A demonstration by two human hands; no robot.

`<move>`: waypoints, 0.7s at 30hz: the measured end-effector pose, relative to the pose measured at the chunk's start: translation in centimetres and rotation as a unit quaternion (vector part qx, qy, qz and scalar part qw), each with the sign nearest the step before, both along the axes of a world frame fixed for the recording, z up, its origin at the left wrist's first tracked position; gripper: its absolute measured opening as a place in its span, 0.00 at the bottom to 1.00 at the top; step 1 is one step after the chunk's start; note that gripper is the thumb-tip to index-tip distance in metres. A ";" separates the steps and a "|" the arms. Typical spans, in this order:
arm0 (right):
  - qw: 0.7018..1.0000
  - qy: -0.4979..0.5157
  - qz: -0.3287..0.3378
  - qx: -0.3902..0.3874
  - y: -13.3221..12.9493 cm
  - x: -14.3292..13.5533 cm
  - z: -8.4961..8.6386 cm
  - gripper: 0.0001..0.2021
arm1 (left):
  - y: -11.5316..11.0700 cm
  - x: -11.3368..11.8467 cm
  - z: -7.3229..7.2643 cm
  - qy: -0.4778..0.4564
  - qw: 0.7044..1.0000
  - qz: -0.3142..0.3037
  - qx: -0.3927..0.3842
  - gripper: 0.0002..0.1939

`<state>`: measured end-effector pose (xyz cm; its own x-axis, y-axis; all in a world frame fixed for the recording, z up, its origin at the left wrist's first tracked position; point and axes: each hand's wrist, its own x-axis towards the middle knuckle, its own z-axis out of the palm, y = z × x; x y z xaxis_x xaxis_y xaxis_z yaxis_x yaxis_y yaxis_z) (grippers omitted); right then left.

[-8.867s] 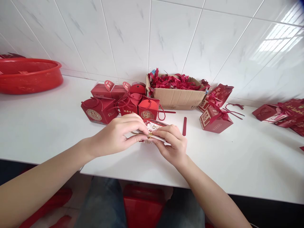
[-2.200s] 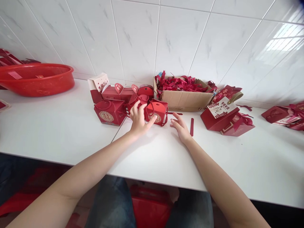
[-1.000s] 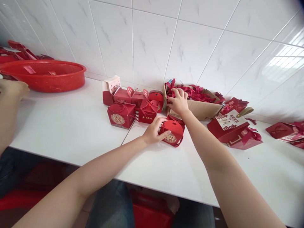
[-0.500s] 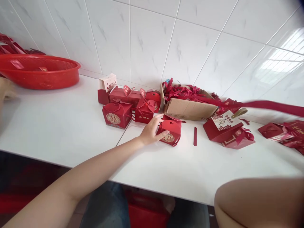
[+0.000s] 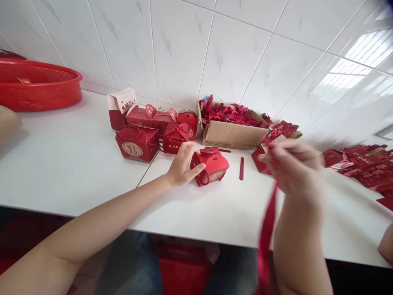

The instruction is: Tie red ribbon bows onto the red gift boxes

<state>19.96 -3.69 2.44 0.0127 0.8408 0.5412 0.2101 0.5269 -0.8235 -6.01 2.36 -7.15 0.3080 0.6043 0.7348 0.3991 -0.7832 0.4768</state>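
A small red gift box (image 5: 213, 164) with a gold round emblem stands on the white table. My left hand (image 5: 184, 164) grips its left side, the thumb along the front and the fingers behind. To the right of the box, my right hand (image 5: 296, 166) is raised and smeared by motion. Its fingers are pinched on a dark red ribbon (image 5: 267, 229), whose long end hangs down past the table edge. Behind the box lies an open cardboard box (image 5: 235, 136) full of loose red ribbons (image 5: 229, 115).
Several more gift boxes (image 5: 138, 145) stand at the left, some with rope handles. A flat red strip (image 5: 241, 168) lies right of the held box. Red boxes and bags (image 5: 365, 164) lie farther right. A red plastic basket (image 5: 39, 88) sits at far left, before a tiled wall (image 5: 181, 49).
The ribbon stretched across to the right is now off the cardboard box and hangs from my right hand, which has come into view. The held gift box is turned and tilted slightly.
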 end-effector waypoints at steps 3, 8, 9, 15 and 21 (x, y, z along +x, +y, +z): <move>0.985 0.101 0.064 -0.125 0.6 -2.1 -1.7 0.07 | -0.3 -0.2 0.3 -0.041 0.999 -0.012 -0.002 0.17; 0.965 0.125 0.100 -0.210 1.9 -3.0 -4.2 0.09 | -1.0 0.3 0.6 -0.068 0.996 -0.025 -0.047 0.17; 0.964 0.129 0.101 -0.209 1.9 -2.9 -4.3 0.09 | -1.1 0.6 0.6 -0.073 0.995 -0.025 -0.060 0.19; 0.960 0.143 0.094 -0.222 1.7 -3.0 -4.6 0.11 | -1.7 2.1 0.4 -0.098 0.978 -0.073 -0.169 0.27; 0.958 0.081 0.072 -0.267 1.6 -3.4 -4.9 0.14 | -2.4 2.3 0.4 -0.101 0.973 -0.100 -0.180 0.24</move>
<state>16.54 -2.10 -2.44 -0.0759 0.9965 0.0343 0.0141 0.0355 -0.9993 -3.67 -0.04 -6.75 0.3174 0.7762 0.5448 0.1255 -0.6038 0.7872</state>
